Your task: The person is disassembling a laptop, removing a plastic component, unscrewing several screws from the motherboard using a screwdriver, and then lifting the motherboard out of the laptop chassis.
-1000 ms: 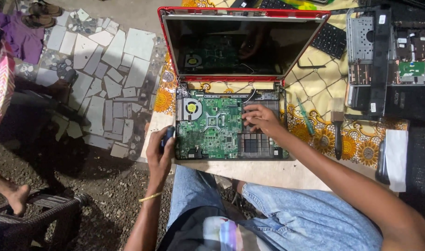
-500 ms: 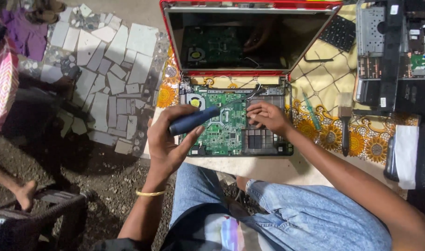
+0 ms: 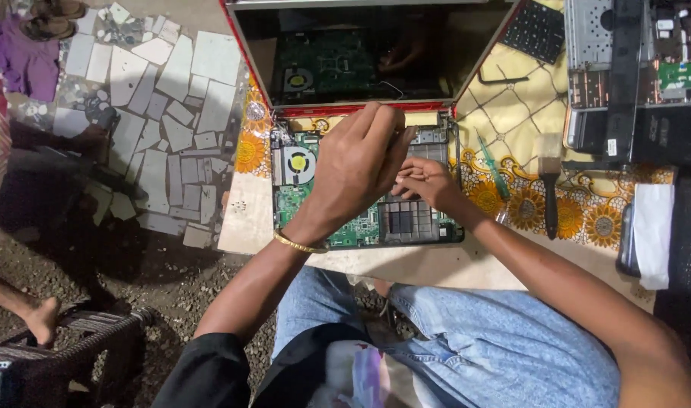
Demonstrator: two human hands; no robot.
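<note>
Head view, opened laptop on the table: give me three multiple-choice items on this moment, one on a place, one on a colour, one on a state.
1. Where does the brush lie?
A. On the patterned cloth right of the laptop
B. On the circuit board
C. On the ground

2. What colour is the rim of the laptop lid?
A. Blue
B. Red
C. White

3. How is the base of the laptop?
A. Closed, with its keyboard in place
B. Open, with the green circuit board and fan bare
C. Folded shut under the lid

Answers:
1 A, the brush rests on the flowered cloth, apart from the laptop.
2 B, a red edge frames the dark screen.
3 B, board and fan show beneath the left hand and right hand.
</note>
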